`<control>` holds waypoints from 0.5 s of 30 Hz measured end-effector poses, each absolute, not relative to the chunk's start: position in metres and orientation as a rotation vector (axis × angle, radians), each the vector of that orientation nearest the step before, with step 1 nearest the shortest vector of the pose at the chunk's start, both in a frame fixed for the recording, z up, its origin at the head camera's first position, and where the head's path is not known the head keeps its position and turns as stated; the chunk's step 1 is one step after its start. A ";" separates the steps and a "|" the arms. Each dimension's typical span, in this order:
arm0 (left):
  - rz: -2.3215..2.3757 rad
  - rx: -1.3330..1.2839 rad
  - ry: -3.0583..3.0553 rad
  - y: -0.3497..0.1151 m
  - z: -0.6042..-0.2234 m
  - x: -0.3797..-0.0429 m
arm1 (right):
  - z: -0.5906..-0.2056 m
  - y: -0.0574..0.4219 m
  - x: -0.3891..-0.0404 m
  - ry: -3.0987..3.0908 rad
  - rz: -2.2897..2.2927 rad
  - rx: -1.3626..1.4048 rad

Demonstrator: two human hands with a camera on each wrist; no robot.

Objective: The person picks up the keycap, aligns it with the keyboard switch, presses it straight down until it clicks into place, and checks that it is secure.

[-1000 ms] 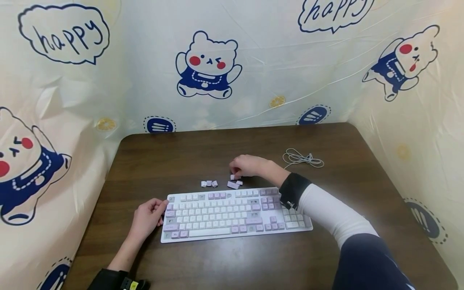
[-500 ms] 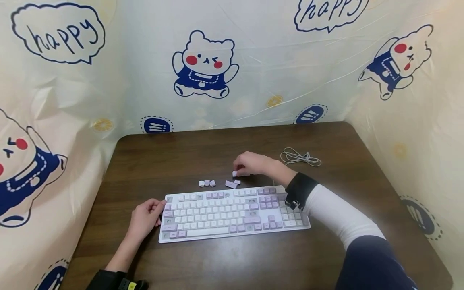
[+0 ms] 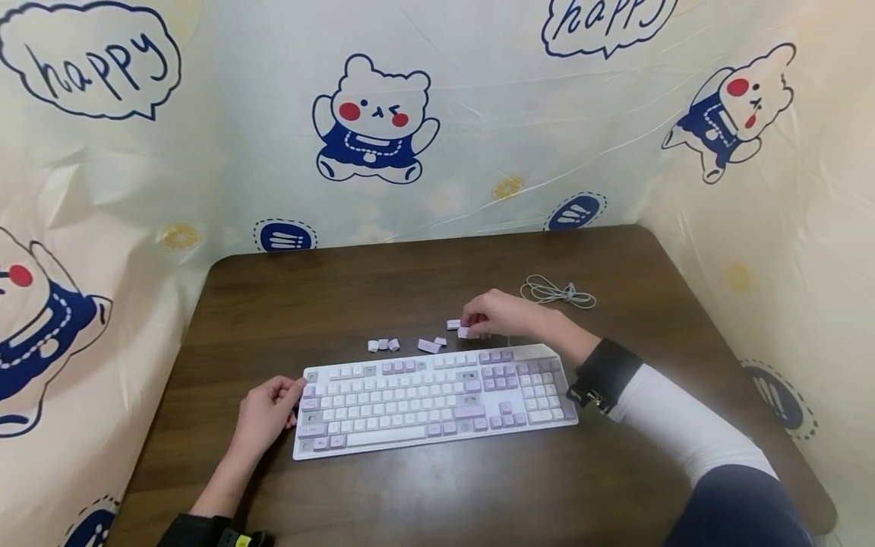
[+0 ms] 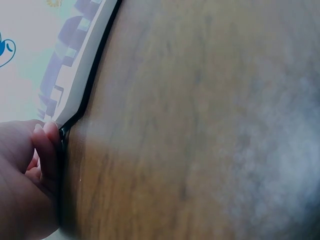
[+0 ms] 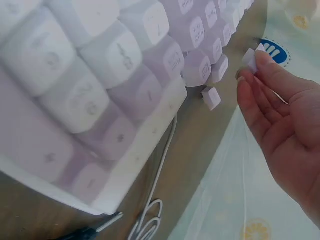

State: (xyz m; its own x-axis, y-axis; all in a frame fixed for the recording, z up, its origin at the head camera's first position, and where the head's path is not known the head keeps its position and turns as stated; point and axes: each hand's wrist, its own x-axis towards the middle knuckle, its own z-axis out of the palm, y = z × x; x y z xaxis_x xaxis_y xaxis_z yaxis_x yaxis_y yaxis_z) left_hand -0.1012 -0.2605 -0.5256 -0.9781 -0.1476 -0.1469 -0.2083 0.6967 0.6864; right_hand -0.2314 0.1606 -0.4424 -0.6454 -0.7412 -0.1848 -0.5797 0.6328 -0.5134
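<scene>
Left speech bubble [image 3: 90, 61]: reads "happy", lowercase, printed on the patterned sheet [image 3: 492, 91].
Right speech bubble [image 3: 607, 26]: "happy" again, same sheet, cut by the upper frame edge.
Blue ovals [image 3: 285, 235]: white strokes, not legible as a word.
Keyboard keys [image 5: 37, 52]: legends present, too blurred to read with certainty.

a screened-off booth: bear-print sheeting [image 3: 478, 121] around 3 sides of a brown table [image 3: 410, 494]
</scene>
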 end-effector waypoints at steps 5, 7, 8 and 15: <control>1.155 -0.305 2.800 -0.262 -0.523 -0.101 | -0.438 0.162 -0.218 2.442 -0.656 -1.076; 1.157 -0.308 2.797 -0.262 -0.522 -0.100 | -0.438 0.161 -0.213 2.429 -0.666 -1.101; 1.156 -0.307 2.798 -0.262 -0.522 -0.100 | -0.437 0.161 -0.211 2.423 -0.674 -1.117; 1.158 -0.298 2.798 -0.260 -0.520 -0.100 | -0.439 0.159 -0.192 2.493 -0.635 -1.198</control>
